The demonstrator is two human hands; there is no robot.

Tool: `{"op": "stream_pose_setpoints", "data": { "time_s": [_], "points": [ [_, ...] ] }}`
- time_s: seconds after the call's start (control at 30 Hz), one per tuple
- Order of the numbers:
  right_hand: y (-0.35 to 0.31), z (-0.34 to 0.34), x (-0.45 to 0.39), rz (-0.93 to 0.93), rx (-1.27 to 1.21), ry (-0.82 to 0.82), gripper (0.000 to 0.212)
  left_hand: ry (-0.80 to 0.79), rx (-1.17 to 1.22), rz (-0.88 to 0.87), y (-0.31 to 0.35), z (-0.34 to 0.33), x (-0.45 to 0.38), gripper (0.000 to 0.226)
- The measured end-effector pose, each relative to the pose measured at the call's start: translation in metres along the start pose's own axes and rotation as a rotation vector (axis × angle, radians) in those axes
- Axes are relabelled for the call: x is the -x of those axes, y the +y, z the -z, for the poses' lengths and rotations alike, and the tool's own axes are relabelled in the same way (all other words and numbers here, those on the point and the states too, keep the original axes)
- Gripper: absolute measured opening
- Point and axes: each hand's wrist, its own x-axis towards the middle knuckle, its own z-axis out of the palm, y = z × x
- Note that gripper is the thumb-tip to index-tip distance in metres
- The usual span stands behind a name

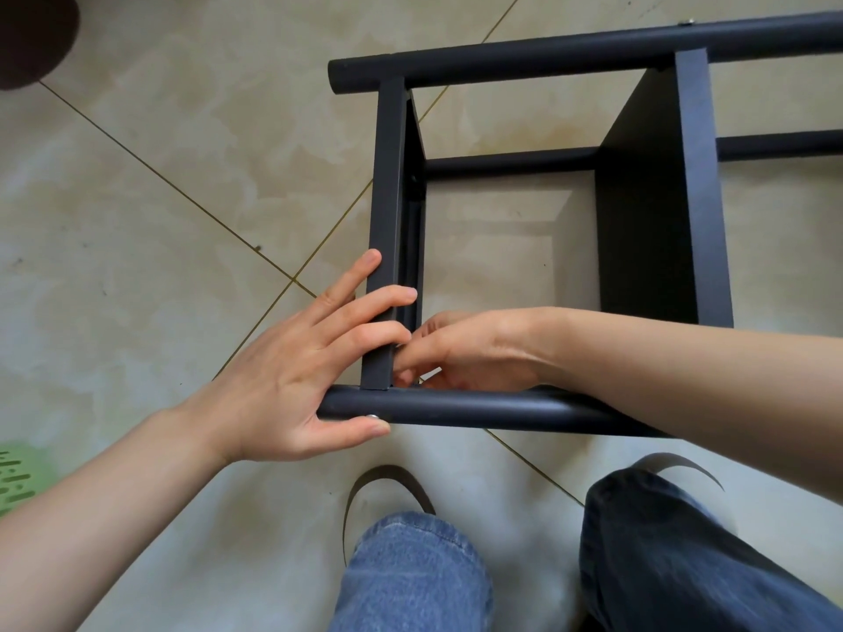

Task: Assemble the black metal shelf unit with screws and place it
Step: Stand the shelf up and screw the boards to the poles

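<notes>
The black metal shelf unit (547,52) lies on its side on the tiled floor, its round posts running left to right and two flat shelf panels standing between them. My left hand (292,371) grips the near end of the left panel (387,175), fingers over its top edge and thumb under the near post (456,405). A silver screw head (373,416) shows on that post by my thumb. My right hand (460,353) reaches inside the frame at the same corner, fingertips curled and pinched together at the joint; whatever they hold is hidden.
My knees in blue jeans and my slippers (387,490) are just in front of the near post. A green perforated object (18,476) sits at the left edge, a dark round object (32,34) at the top left. Beige floor tiles lie open to the left.
</notes>
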Motion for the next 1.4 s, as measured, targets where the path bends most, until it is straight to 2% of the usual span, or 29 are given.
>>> {"op": "stream_pose_setpoints", "data": {
  "time_s": [0.1,0.27,0.47,0.6,0.83,1.0,1.23,1.3,1.4],
  "points": [
    [0.0003,0.0060,0.0020,-0.032,-0.041,-0.030,0.016,0.004,-0.007,-0.008,-0.0003,-0.0004,-0.0008,0.058],
    [0.0016,0.0097,0.0041,-0.050,-0.003,-0.025,0.018,0.009,-0.034,-0.008,-0.0010,-0.0003,-0.0015,0.059],
    [0.0015,0.0024,-0.0016,0.016,-0.056,-0.007,0.005,0.032,-0.124,-0.037,-0.0027,-0.0027,-0.0007,0.063],
    [0.0015,0.0088,0.0013,-0.050,-0.092,-0.057,0.006,0.022,-0.108,-0.031,-0.0015,-0.0019,-0.0011,0.064],
    [0.0031,0.0030,-0.0024,0.006,-0.064,-0.011,0.022,0.019,-0.079,-0.033,-0.0027,-0.0012,-0.0018,0.062],
    [0.0017,0.0055,0.0018,-0.005,-0.091,-0.068,0.021,0.017,-0.074,-0.028,-0.0024,-0.0014,-0.0019,0.061],
    [0.0031,0.0061,0.0011,0.000,-0.034,-0.024,0.028,0.019,-0.078,-0.021,-0.0022,-0.0016,-0.0016,0.060],
    [0.0030,0.0028,-0.0011,0.017,-0.047,-0.023,0.022,0.018,-0.076,-0.021,-0.0025,-0.0018,-0.0014,0.060],
    [0.0033,0.0032,-0.0016,0.029,-0.090,-0.028,0.028,0.018,-0.078,-0.022,-0.0026,-0.0020,-0.0017,0.060]
  ]
}}
